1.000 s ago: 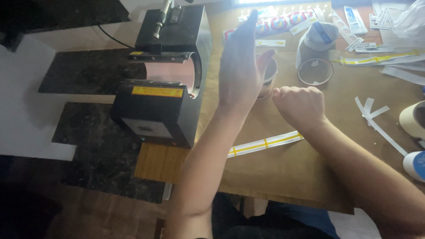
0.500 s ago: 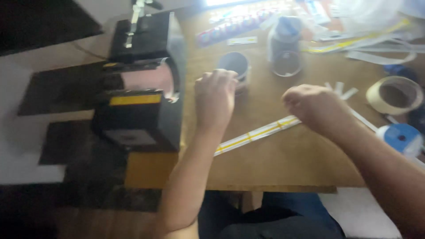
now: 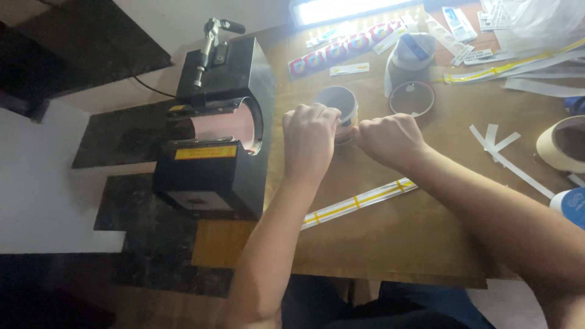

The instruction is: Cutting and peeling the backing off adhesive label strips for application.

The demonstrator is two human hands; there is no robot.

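A white mug (image 3: 336, 102) stands upright on the wooden table (image 3: 390, 237), just right of a black mug heat press (image 3: 216, 131). My left hand (image 3: 309, 139) is curled against the mug's near left side, fingers closed on it. My right hand (image 3: 390, 140) is a closed fist touching the mug's near right side. Both hands hide the mug's lower front, so what the fingertips pinch there is not visible. The press's pinkish cylinder opening is empty.
A second mug (image 3: 413, 67) lies by a round lid or rim (image 3: 412, 99) behind the hands. A yellow-marked paper strip (image 3: 359, 202) lies near my forearms. A tape roll (image 3: 563, 143), white strips (image 3: 506, 159), printed strips (image 3: 350, 49) and a lit lamp bar (image 3: 359, 9) surround them.
My left hand dropped from raised and open to closed on the mug. My right hand moved left to the mug. The camera view shifted.
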